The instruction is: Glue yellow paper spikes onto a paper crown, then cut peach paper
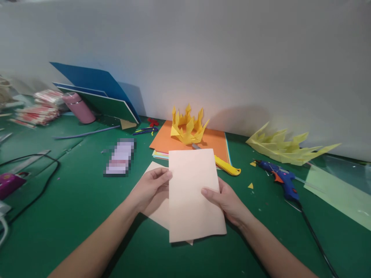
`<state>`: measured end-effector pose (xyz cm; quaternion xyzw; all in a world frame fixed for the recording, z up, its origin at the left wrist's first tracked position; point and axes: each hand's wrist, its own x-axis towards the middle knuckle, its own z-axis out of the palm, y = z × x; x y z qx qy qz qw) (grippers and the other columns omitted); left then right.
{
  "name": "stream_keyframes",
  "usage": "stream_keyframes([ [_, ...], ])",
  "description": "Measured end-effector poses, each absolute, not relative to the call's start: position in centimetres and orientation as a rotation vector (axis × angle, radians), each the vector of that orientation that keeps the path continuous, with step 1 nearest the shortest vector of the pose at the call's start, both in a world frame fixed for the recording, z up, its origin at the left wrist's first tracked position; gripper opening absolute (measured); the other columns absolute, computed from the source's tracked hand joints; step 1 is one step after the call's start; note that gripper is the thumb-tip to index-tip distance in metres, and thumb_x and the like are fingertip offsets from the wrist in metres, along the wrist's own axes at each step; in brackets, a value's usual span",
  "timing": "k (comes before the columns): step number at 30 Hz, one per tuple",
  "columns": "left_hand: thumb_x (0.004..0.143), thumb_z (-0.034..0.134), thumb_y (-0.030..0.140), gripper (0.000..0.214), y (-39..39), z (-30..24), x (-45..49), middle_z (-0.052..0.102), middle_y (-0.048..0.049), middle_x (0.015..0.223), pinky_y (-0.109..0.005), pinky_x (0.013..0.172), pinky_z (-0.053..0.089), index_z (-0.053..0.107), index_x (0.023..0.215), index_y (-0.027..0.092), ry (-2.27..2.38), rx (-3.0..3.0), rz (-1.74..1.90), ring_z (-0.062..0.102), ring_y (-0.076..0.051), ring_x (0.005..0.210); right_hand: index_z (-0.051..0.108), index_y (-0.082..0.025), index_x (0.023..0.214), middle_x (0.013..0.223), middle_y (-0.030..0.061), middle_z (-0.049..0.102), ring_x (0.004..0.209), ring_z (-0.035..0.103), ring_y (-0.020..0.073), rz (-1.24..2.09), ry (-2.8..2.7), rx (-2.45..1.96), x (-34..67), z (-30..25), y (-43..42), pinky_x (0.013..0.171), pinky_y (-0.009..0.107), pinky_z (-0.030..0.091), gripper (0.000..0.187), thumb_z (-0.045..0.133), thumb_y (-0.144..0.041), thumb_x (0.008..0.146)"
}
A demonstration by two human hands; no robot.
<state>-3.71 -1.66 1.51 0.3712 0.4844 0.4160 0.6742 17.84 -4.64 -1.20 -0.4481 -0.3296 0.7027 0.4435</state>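
Observation:
A pale peach sheet of paper [193,208], apparently folded, is held up in front of me. My left hand [149,189] pinches its left edge between thumb and fingers. On the right side, my right hand [228,200] grips the sheet, thumb on the front face and fingers hidden behind. Beneath it, another peach sheet [156,210] lies partly covered on the green table [121,239]. Just beyond stands a yellow folded-paper crown [189,135] on a stack of coloured paper with an orange sheet [162,135] on top. The handle of a yellow utility knife [228,166] sticks out behind the held paper.
At right lie a blue glue gun [285,181] with a black cord, a pale yellow pointed paper strip [284,150] and a light green sheet [339,197]. To the left are a blurred-out rectangular object [121,156], a pink bottle [81,110] and leaning boards [101,104].

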Motion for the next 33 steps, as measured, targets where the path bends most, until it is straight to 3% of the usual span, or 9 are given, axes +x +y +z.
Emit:
stream_keyframes([
  [4,0.055,0.084,0.035,0.035,-1.5,1.7,-4.0,0.069,-0.0026,0.074,-0.026,0.07,0.048,0.067,0.075,0.013,1.057,0.739,0.871,0.061,-0.012,0.068,0.057,-0.021,0.11,0.107,0.0086,0.07,0.096,0.066,0.0298,1.748,-0.788,-1.103,18.0,-1.2,-4.5,0.085,0.046,0.051,0.065,0.083,-0.036,0.053],
  [14,0.047,0.087,0.035,0.035,-1.4,1.5,-3.8,0.067,0.0,0.065,-0.023,0.064,0.049,0.066,0.064,0.013,1.126,0.735,0.838,0.059,-0.009,0.059,0.056,-0.021,0.112,0.11,0.008,0.069,0.1,0.065,0.0298,1.764,-0.799,-1.09,18.0,-1.4,-4.6,0.084,0.044,0.052,0.064,0.083,-0.035,0.055],
  [23,0.059,0.077,0.035,0.024,-1.1,1.9,-4.3,0.059,0.0033,0.057,-0.024,0.059,0.045,0.061,0.06,0.016,1.352,1.035,0.797,0.052,-0.009,0.052,0.047,-0.023,0.12,0.117,0.0107,0.065,0.104,0.062,0.0309,1.676,-0.9,-1.113,17.5,-1.6,-4.8,0.087,0.048,0.05,0.072,0.08,-0.041,0.058],
  [28,0.072,0.062,0.036,0.022,-1.0,1.6,-5.1,0.058,0.003,0.052,-0.026,0.056,0.039,0.059,0.059,0.018,1.566,1.455,0.692,0.053,-0.012,0.051,0.022,-0.025,0.142,0.141,0.0155,0.043,0.119,0.051,0.0294,1.169,-1.313,-1.195,17.5,-2.8,-4.8,0.097,0.05,0.042,0.085,0.067,-0.044,0.072],
  [30,0.073,0.06,0.037,0.022,-0.9,1.5,-5.5,0.06,0.0021,0.052,-0.026,0.056,0.038,0.059,0.059,0.019,1.591,1.529,0.644,0.054,-0.014,0.052,0.027,-0.026,0.142,0.146,0.0127,0.036,0.128,0.041,0.0288,0.853,-1.556,-1.216,17.8,-2.9,-4.9,0.103,0.052,0.034,0.073,0.061,-0.04,0.079],
  [33,0.073,0.059,0.037,0.023,-0.8,1.4,-5.7,0.061,0.0013,0.053,-0.027,0.057,0.037,0.059,0.057,0.02,1.599,1.605,0.607,0.055,-0.015,0.054,0.053,-0.031,0.125,0.138,0.0062,0.049,0.131,0.039,0.0262,0.584,-1.99,-1.082,18.1,-2.4,-5.2,0.107,0.051,0.027,0.039,0.052,-0.03,0.086],
])
